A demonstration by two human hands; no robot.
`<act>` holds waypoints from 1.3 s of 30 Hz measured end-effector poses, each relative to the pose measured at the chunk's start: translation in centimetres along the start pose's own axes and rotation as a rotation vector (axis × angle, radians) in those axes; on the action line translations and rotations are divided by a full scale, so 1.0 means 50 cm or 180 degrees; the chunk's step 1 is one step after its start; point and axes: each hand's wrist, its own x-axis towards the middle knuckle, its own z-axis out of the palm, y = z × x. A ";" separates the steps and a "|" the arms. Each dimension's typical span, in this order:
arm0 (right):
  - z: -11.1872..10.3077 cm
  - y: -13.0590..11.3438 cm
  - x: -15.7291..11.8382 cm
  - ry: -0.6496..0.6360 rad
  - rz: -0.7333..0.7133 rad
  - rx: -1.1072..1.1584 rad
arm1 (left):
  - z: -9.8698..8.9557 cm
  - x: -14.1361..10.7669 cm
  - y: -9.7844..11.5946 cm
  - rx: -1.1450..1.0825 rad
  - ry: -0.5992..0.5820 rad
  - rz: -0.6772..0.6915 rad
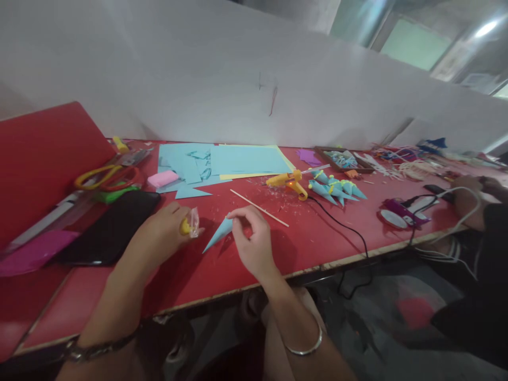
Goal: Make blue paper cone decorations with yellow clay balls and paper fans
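1 lamp (486, 28) glares upper right over dim surroundings, with edges stretched and apparently blurred.

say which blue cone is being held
The blue cone in the right hand; the other cones, with yellow trim, lie clustered beside the glue gun.

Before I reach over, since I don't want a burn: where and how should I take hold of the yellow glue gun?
Grip the yellow glue gun by its handle, probably best from the near right. The nozzle points left, while the handle angles back toward you, its black cord trailing right; keep off the nozzle, as the glowing light suggests it may be hot.
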 end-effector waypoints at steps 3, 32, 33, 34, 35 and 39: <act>0.006 -0.006 -0.004 -0.0290 -0.0414 -0.0270 | -0.015 -0.002 0.021 -0.0076 0.0135 0.0251; -0.001 -0.013 -0.001 -0.1207 -0.0169 -0.0484 | -0.033 -0.013 0.082 0.0416 0.0950 0.1218; -0.002 -0.014 -0.001 -0.1151 -0.0213 -0.0509 | -0.034 -0.013 0.079 0.0372 0.0870 0.1160; -0.005 -0.014 -0.001 -0.1058 -0.0248 -0.0491 | -0.035 -0.013 0.075 0.0364 0.0752 0.1064; -0.008 -0.014 0.000 -0.0914 -0.0259 -0.0432 | -0.038 -0.013 0.072 0.0406 0.0620 0.0924; -0.027 -0.011 0.009 -0.0131 0.0187 0.0106 | -0.050 -0.011 0.055 0.0763 0.0290 -0.0019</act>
